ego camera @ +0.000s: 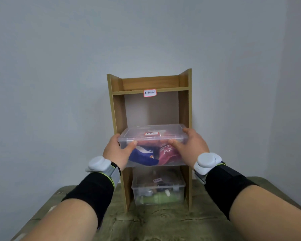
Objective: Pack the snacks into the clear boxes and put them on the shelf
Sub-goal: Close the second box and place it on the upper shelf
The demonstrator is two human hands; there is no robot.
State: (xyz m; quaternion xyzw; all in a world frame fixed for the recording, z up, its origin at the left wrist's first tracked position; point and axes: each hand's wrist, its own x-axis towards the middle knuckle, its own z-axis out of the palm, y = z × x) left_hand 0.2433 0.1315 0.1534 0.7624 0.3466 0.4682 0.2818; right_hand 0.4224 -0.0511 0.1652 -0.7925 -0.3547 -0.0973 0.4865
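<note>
The left hand (117, 150) and right hand (189, 145) grip the sides of a lidded clear box (152, 136) of snacks, at the wooden shelf (183, 108)'s middle level. It may already rest there. Next, push it in straight. Another box (158, 190) sits below.

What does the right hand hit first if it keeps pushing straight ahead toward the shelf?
Probably the shelf's right side panel: the right hand grips the right end of the clear box just in front of that upright. Depth is unclear, so it might slip just inside instead.
</note>
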